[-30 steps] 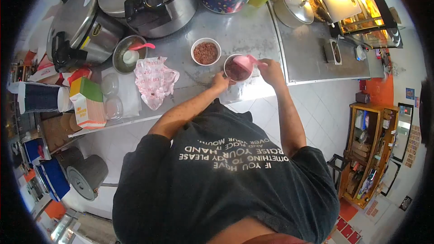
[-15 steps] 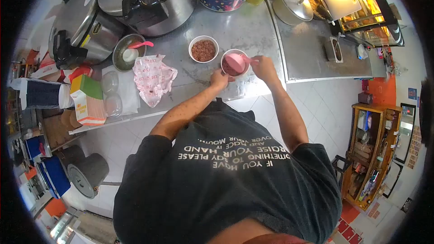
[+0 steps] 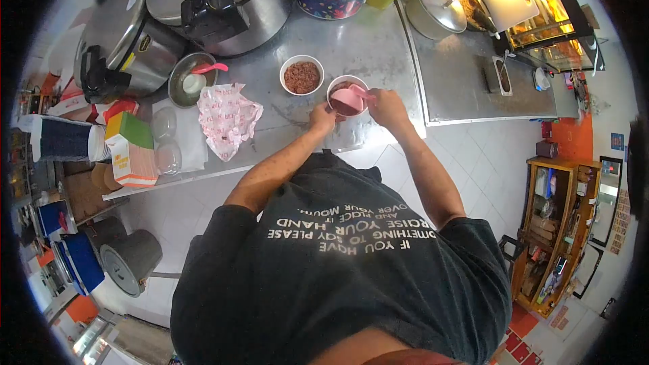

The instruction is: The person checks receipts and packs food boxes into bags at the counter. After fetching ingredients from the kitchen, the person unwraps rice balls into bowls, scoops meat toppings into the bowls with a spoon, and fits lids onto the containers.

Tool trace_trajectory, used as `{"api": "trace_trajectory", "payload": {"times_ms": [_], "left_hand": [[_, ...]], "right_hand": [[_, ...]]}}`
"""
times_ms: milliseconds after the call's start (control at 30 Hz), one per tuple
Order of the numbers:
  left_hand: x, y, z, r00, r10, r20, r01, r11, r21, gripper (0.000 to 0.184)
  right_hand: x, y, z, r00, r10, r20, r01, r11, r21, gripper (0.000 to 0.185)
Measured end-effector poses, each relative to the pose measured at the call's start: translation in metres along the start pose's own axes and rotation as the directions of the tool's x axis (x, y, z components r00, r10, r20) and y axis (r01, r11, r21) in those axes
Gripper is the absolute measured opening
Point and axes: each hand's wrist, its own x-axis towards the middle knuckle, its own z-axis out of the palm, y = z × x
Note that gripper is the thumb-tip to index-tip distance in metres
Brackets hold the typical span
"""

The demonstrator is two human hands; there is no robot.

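Note:
My right hand (image 3: 386, 108) is closed around the handle of a pink scoop (image 3: 347, 101). The scoop's cup is down inside a white bowl (image 3: 346, 78) that has reddish-brown, grainy food in it. My left hand (image 3: 323, 119) grips the near left side of this bowl; its fingertips are partly hidden. Just to the left stands a second white bowl (image 3: 301, 93), filled with similar reddish-brown food (image 3: 302, 76).
Two large steel cookers (image 3: 260, 17) stand at the back left, beside a metal bowl (image 3: 174, 88) with a pink-handled utensil. Printed paper (image 3: 228, 118) lies left of the bowls. A patterned container (image 3: 331, 1) and lidded pot (image 3: 433, 17) are at the back.
The scoop's cup has shifted slightly left and nearer to me, tilting within the bowl. My right hand has moved a little left and nearer. The left hand keeps its hold.

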Motion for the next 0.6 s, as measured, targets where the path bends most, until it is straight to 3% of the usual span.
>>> {"api": "trace_trajectory", "payload": {"times_ms": [67,133,200,267,300,367,433,500,567,600], "left_hand": [[0.026,-0.028,0.011,0.988,0.154,-0.029,-0.157,0.977,-0.144,0.024],[0.040,-0.045,0.010,0.981,0.182,-0.058,-0.190,0.968,-0.167,0.026],[0.039,-0.058,0.010,0.974,0.214,-0.069,-0.224,0.956,-0.187,0.027],[0.022,-0.034,-0.011,0.996,0.058,0.065,-0.034,0.946,-0.323,0.035],[0.011,-0.015,-0.028,0.997,0.065,0.037,-0.049,0.942,-0.332,0.035],[-0.028,0.011,-0.054,0.997,-0.022,0.079,0.054,0.902,-0.428,0.036],[-0.031,-0.007,-0.073,0.998,0.056,0.028,-0.042,0.933,-0.356,0.037],[-0.041,-0.025,-0.098,0.992,0.124,-0.012,-0.123,0.955,-0.269,0.037],[-0.059,-0.031,-0.125,0.978,0.193,-0.076,-0.205,0.951,-0.231,0.034],[-0.067,-0.031,-0.135,0.978,0.177,-0.107,-0.197,0.954,-0.225,0.034]], "right_hand": [[-0.003,-0.009,-0.012,0.999,-0.008,-0.040,0.008,1.000,0.006,0.024],[-0.010,-0.029,-0.035,0.981,0.095,-0.169,-0.062,0.980,0.189,0.022],[-0.015,-0.011,-0.020,0.984,0.065,-0.165,-0.034,0.982,0.183,0.021],[-0.012,0.003,-0.018,0.972,0.010,-0.236,0.038,0.979,0.200,0.021],[-0.005,0.006,-0.025,0.963,0.074,-0.258,0.013,0.947,0.320,0.022],[0.000,0.007,-0.049,0.951,0.187,-0.248,-0.037,0.861,0.507,0.024],[0.033,-0.013,-0.078,0.920,0.372,-0.121,-0.104,0.532,0.841,0.029],[0.085,-0.029,-0.096,0.926,0.275,-0.258,0.080,0.526,0.847,0.030],[0.163,-0.032,-0.093,0.801,-0.110,-0.588,0.471,0.722,0.507,0.032],[0.199,-0.037,-0.095,0.803,-0.152,-0.577,0.442,0.800,0.405,0.033]]}}
